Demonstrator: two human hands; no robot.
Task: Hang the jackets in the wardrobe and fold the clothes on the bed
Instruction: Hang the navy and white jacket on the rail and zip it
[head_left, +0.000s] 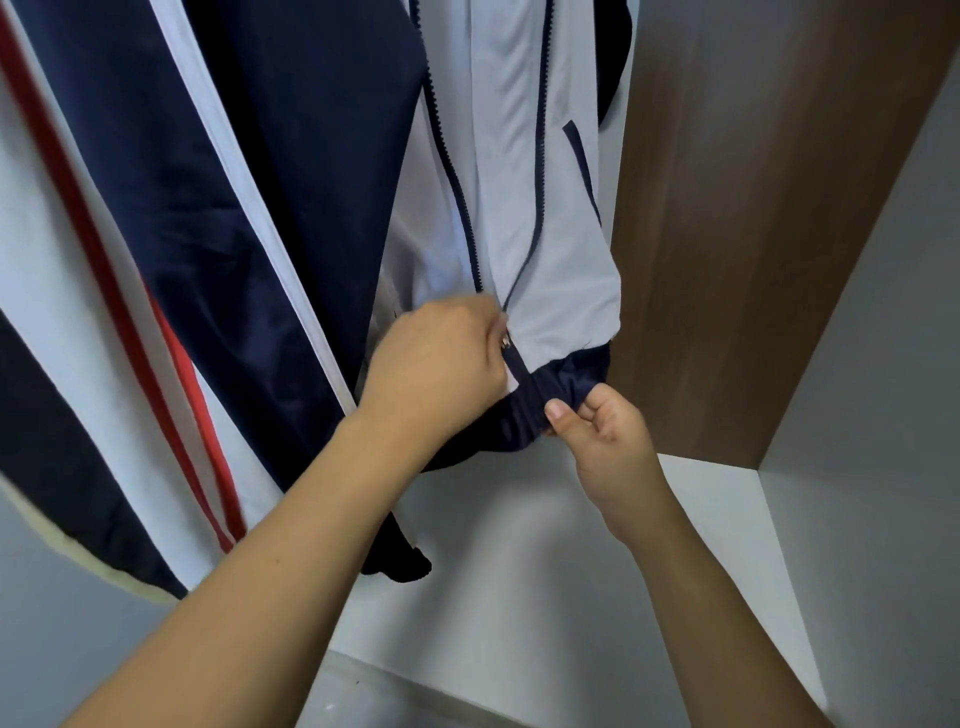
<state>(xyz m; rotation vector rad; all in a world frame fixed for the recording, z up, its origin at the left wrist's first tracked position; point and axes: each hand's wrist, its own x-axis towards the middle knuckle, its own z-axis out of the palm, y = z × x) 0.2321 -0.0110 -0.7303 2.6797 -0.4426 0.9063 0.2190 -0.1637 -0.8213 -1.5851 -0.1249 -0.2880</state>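
Jackets hang inside the wardrobe (727, 260), and we work at the one on the right; this white jacket (561, 249) has navy trim, a navy zipper track (460, 192) down its front and a gathered navy hem band (566, 371) at the bottom. We hold the lower front of it with both hands. Our left hand (436, 364) is closed at the base of the zipper, fingers curled in toward the small metal zipper slider (505, 341), which sits just at the fingertips; whether the fingers actually pinch the slider or only the fabric beside it, we cannot tell. Our right hand (605, 431) grips the hem band from below, thumb on the near side and curled fingers behind, so the band is pinched between them; the hand sits just right of and lower than the left one, the two close but apart.

To the left hangs a second garment, a navy jacket (291, 156) with white stripes and a red stripe (104, 270) running down it; its lower edge drops past our left forearm and a dark cuff end (400, 564) shows below the arm. The wardrobe has a brown wood-grain back panel at the right, a pale side wall (883, 467) and a pale floor panel (519, 545) beneath the hanging clothes.
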